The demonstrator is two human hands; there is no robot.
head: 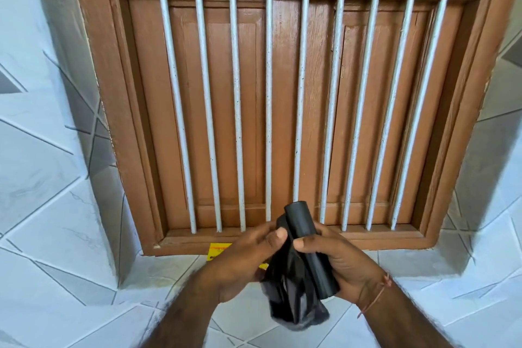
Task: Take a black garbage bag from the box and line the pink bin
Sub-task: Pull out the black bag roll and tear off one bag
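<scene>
Right hand grip: the right hand (343, 265) is wrapped around a tight black cylindrical roll of plastic garbage bags (310, 248), thumb pressed across its front and fingers curled behind, holding it tilted with the upper end leaning away and to the left.
Left hand grip: the left hand (240, 260) pinches the loose black garbage bag (291, 299), thumb on top near the roll, fingers hidden under the plastic.
Loose bag: the crumpled black film hangs down between the two hands, its lower end bunched below the wrists and touching the roll along its left side.
Right wrist: a thin reddish-brown thread band (378, 291) is tied around it.
Box: a small yellow cardboard box (217, 252) lies on the sill just behind the left hand, mostly covered by it; its print is too small to read.
Sill: white tiled ledge with grey line pattern (84, 277) runs under both forearms.
Behind: a brown wooden window frame (282, 121) with closed shutters stands over the ledge, fronted by upright white metal bars (238, 110).
Pink bin: outside the view.
</scene>
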